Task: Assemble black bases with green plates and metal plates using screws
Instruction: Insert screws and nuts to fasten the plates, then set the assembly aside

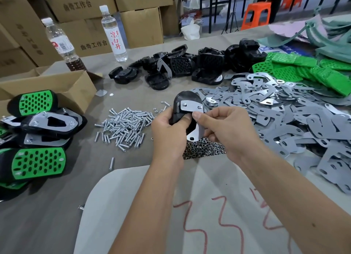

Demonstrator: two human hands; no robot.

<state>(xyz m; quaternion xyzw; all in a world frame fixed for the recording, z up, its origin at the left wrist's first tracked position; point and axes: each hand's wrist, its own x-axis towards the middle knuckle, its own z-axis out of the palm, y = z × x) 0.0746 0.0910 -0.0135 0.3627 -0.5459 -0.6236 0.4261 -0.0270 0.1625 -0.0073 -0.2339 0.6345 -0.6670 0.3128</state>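
Above the nuts (pixel 204 148), both hands' grips (pixel 191 120) pinch one black base (pixel 185 99).

The left hand (pixel 169 128) covers the lower left of the black base (pixel 185 101), and its fingers are hidden behind it. The right hand (pixel 224 128) hides part of the metal plate (pixel 195 134), so the grip of its fingers (thumb aside) cannot be told. Both wrists mask much of the nut pile (pixel 204 149). The finished assemblies (pixel 36 139) and the loose metal plates (pixel 303 124) run off the picture's edges. The cardboard box (pixel 47 88) hides its contents.
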